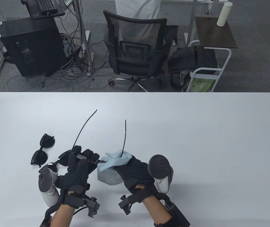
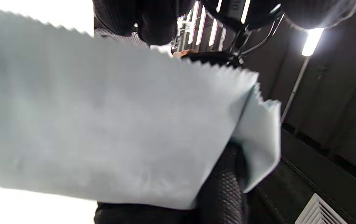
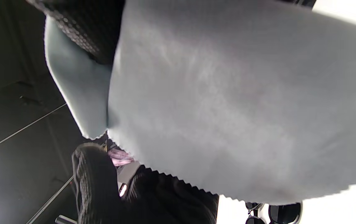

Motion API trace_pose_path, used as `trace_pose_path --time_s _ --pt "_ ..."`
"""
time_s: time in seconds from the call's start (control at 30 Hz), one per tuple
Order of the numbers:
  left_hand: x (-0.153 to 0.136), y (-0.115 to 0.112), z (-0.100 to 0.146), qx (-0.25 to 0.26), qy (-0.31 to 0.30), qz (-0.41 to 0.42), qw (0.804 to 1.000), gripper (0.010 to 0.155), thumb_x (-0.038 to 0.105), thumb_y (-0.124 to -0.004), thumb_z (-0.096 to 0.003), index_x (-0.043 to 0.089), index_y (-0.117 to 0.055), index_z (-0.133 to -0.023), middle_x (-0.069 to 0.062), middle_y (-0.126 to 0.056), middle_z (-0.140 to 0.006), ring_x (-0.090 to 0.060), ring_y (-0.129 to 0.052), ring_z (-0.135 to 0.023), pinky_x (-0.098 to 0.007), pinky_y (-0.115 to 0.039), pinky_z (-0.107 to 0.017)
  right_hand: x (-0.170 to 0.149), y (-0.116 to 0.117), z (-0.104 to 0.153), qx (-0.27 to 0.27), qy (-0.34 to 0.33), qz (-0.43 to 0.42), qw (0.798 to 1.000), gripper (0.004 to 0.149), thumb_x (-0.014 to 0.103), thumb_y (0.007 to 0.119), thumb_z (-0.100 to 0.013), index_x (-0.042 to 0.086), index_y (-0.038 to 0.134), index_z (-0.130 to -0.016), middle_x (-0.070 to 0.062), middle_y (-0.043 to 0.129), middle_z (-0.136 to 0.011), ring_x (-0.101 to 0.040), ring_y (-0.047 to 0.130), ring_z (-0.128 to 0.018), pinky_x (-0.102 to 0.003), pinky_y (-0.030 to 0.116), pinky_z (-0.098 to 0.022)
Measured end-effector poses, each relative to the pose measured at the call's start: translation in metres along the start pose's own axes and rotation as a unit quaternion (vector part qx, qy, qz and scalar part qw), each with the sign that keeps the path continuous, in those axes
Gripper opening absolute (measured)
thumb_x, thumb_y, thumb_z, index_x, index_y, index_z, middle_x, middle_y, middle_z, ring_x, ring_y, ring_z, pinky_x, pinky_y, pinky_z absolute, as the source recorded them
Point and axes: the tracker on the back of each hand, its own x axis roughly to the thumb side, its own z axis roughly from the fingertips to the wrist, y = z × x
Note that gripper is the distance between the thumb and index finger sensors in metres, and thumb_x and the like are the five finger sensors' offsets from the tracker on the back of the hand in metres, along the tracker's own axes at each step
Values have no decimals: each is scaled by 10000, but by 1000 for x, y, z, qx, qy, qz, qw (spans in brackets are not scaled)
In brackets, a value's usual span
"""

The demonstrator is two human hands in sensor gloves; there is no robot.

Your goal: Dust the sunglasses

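Sunglasses (image 1: 65, 158) gripped by left hand (image 1: 78, 168); zigzag-edged soft cloth (image 1: 112, 169) alongside.

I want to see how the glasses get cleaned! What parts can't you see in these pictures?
- Held sunglasses: the lens being wiped is hidden in the table view by the left hand and the cloth.
- Right hand: its fingertips are buried in the cloth, so the exact grip is unclear.
- Both wrist views: the cloth fills most of each picture and is blurred.
- Spare sunglasses: cut off by the right wrist view's bottom edge.
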Motion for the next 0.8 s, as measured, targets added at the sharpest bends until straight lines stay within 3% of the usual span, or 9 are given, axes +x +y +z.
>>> trace_pose_path --time_s 0.1,0.27,0.57,0.73,0.8 --pt "1 1 1 16 -18 -26 999 1011 721 -671 -422 203 -81 -1059 -80 -446 -1095 -192 -750 -992 -393 -712 -731 -10 4 8 18 15 -22 999 466 472 775 -484 177 689 -833 52 914 -761 -215 895 -754 -424 728 -631" --pt "-5 -7 1 5 10 -9 1000 919 641 -713 -452 227 -190 -1085 -101 -529 -1064 -172 -834 -929 -369 -767 -698 -27 -3 21 8 19 -29 999 463 475 774 -484 186 685 -835 61 909 -766 -205 890 -762 -417 724 -639" --pt "-3 -12 2 8 4 -33 999 895 634 -734 -451 216 -259 -1084 -97 -588 -1026 -163 -903 -859 -364 -815 -655 -41 -17 15 4 45 -129 991 422 481 752 -497 213 713 -822 80 939 -736 -188 902 -758 -419 700 -656" --pt "-3 -15 2 -14 11 -29 999 897 626 -748 -450 213 -270 -1087 -113 -601 -1010 -175 -937 -823 -367 -846 -613 -47 -44 12 -36 52 -184 981 406 478 740 -506 220 718 -818 97 951 -717 -170 930 -732 -400 725 -646" --pt "-3 -16 2 -22 17 -23 999 894 609 -759 -453 217 -268 -1090 -123 -588 -1017 -189 -949 -810 -369 -866 -584 -53 -61 12 -59 67 -245 965 408 479 731 -515 208 722 -819 103 957 -707 -165 940 -719 -394 731 -643"
